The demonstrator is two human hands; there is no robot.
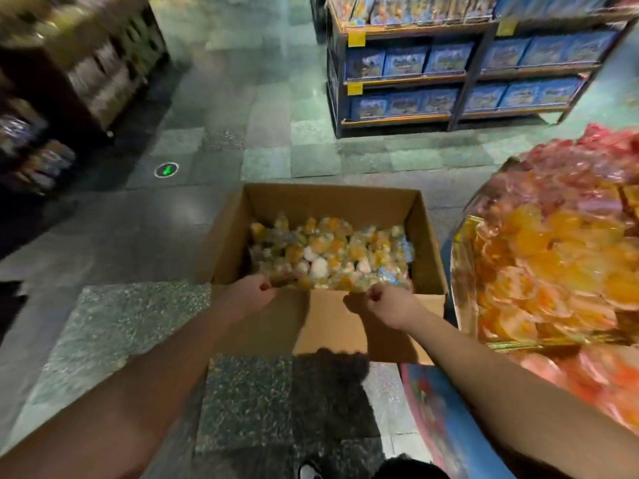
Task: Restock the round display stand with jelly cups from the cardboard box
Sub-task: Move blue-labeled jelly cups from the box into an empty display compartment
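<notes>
At the near rim of an open brown cardboard box (332,198) on the stone floor, the left hand (254,291) and right hand (383,300) each curl their fingers over its edge. Just beyond both grips, orange and white jelly cups (328,255) fill the box. Right of the right hand stands the round display stand (463,271), heaped with orange and red cups.

Both hands (254,292) (383,302) on the cardboard box (328,323) near rim.

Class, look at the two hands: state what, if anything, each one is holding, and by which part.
Both hands grip the cardboard box by the top edge of its near wall: the left hand towards the left corner, the right hand further right.
</notes>
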